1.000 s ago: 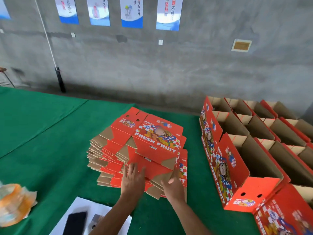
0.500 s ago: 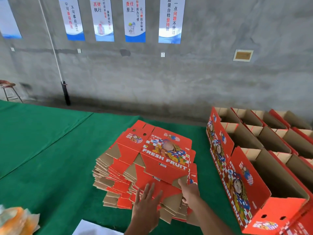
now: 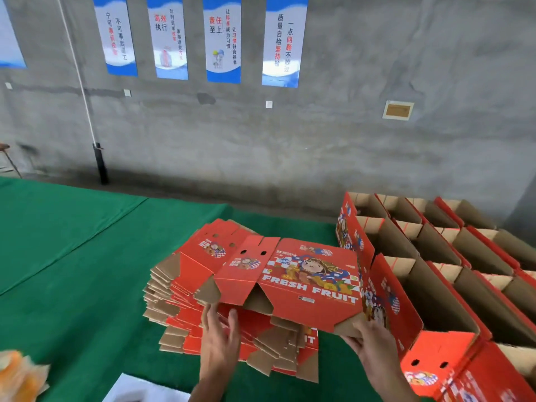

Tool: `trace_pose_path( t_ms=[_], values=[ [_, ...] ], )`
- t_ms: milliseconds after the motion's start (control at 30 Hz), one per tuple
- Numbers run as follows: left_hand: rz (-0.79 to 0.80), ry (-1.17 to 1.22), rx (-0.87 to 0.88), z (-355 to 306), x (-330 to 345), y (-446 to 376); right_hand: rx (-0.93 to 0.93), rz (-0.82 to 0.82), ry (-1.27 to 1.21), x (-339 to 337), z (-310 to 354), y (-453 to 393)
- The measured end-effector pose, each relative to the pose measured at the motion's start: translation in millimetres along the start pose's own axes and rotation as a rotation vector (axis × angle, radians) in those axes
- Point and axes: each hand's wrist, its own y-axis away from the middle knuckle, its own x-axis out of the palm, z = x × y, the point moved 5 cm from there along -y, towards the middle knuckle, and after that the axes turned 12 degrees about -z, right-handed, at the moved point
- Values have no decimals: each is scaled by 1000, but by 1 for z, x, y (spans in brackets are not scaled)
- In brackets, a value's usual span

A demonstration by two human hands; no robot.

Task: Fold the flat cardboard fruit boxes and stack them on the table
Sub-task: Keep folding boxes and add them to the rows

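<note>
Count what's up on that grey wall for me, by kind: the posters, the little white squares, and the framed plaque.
Blue and white posters: 5, one cut off at the left edge
Small white squares: 3
Framed plaque: 1
Total: 9

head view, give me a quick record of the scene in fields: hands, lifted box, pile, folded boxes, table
left hand: open, fingers at the lifted blank's near-left flap
right hand: gripping the blank's near-right corner flap
flat box blank: red, reads FRESH FRUIT, raised off the pile, still flat
pile of flat blanks: messy stack underneath
folded boxes: open-topped, in rows on the right
table: covered in green cloth
</note>
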Motion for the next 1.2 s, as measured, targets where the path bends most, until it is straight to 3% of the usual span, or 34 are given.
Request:
trace_pose_path(
  t_ms=[67,133,233,267,333,400,533,633,700,833,933,1000,1100,1200],
  values=[
    [-138,164,-93,-18,-23,-5,-20,-17,33,-28,15,10],
    [-121,276,-99,-33,-37,-11,-83,-54,103,-56,35,18],
    [286,347,-65,-47,-35,-12,-157,-41,175,-86,64,37],
    [406,269,-26,-51,-33,-5,-183,-42,191,-94,72,43],
    [470,-4,145,-56,-33,13,-235,-53,221,-109,88,55],
    [410,-122,387,-69,-40,37,-289,-72,233,-125,102,69],
    [265,-80,440,-92,-61,80,-445,-126,343,-150,126,101],
    [82,-299,696,-117,-69,109,-597,-227,351,-150,130,127],
    [42,-411,811,-137,-69,123,-673,-326,332,-147,130,139],
    [-114,-309,682,-169,-91,112,-859,-509,263,-158,146,155],
    [-85,-26,511,-191,-112,96,-910,-559,285,-173,165,158],
    [-50,152,423,-205,-119,85,-956,-479,335,-173,178,159],
    [-143,251,346,-214,-129,74,-960,-328,370,-178,188,160],
    [-201,300,230,-195,-129,70,-836,-112,323,-185,180,149]
  ],
)
